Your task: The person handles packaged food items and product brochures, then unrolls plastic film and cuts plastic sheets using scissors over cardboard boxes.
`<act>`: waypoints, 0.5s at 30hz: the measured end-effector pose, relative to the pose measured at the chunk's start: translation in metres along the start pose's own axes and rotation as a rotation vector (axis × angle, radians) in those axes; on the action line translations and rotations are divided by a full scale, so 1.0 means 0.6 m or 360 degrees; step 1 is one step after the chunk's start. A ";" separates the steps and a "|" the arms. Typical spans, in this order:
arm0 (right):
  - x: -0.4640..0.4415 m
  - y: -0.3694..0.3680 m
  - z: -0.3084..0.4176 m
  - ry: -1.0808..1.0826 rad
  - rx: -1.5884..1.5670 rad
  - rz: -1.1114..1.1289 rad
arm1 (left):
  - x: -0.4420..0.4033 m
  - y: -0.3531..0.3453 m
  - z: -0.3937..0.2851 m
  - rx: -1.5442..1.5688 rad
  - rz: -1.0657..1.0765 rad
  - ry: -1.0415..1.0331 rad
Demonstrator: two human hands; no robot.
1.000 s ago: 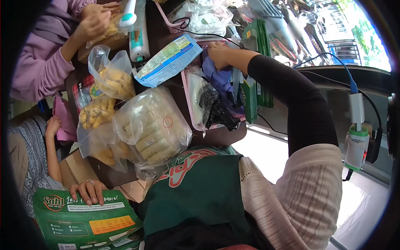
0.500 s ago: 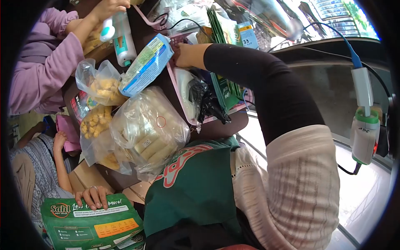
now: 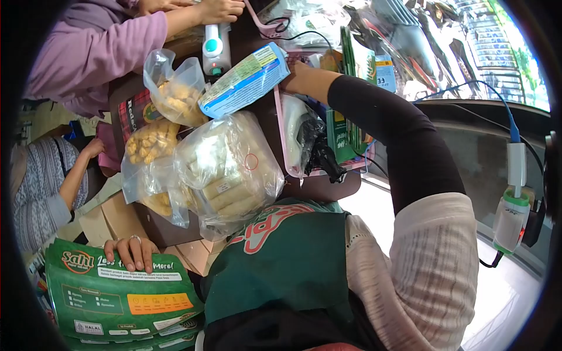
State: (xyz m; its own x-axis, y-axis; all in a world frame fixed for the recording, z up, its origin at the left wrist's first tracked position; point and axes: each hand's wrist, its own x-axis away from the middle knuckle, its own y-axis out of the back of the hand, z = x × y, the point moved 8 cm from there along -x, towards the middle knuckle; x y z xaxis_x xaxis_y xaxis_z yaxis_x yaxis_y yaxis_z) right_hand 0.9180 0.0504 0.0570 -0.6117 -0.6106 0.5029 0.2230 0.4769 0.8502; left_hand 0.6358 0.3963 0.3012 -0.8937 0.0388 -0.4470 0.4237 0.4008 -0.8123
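My left hand (image 3: 132, 253), a ring on one finger, holds a stack of flat green printed "Sahl" pouches (image 3: 111, 286) at the lower left. Its fingers fold over the top edge. My right hand (image 3: 297, 78) reaches to the rim of a pink basket (image 3: 280, 120). Its fingers are hidden behind the corner of a blue and yellow printed pouch (image 3: 246, 79), so I cannot tell whether they grip anything. Below that pouch sits a clear bag of pale rolls (image 3: 228, 169). Beside it are clear bags of yellow-orange pieces (image 3: 151, 142).
Green pouches (image 3: 349, 64) and a black plastic bag (image 3: 325, 153) fill the basket. Another person's hand (image 3: 219, 10) in a lilac sleeve is at a white device (image 3: 217, 52). Another person sits at far left. A charger (image 3: 510, 219) and cables hang at right.
The view has shifted, so the table items appear farther right. The lilac-sleeved person's hands have moved near the white device, which looks more upright. My left hand keeps its hold on the pouches.
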 end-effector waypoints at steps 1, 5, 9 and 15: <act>0.015 0.021 -0.001 0.0055 0.0045 0.0018 | -0.001 0.000 0.000 0.0015 0.0017 0.0004; 0.029 0.054 -0.001 0.0081 -0.0097 -0.0109 | 0.006 0.003 -0.003 0.0052 0.0075 0.0017; 0.032 0.046 -0.001 0.0005 -0.0004 -0.0172 | 0.015 0.012 -0.009 0.0096 0.0192 0.0080; 0.044 0.070 0.007 -0.0024 0.0146 -0.0030 | 0.012 0.012 -0.007 0.0082 0.0040 0.0018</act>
State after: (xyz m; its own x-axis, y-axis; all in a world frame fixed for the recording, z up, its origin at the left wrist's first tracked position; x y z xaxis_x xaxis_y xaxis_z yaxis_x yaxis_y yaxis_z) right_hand 0.9082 0.0570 0.1053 -0.6267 -0.6105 0.4842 0.1415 0.5219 0.8412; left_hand 0.6320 0.4033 0.2936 -0.8841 0.0586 -0.4637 0.4529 0.3520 -0.8191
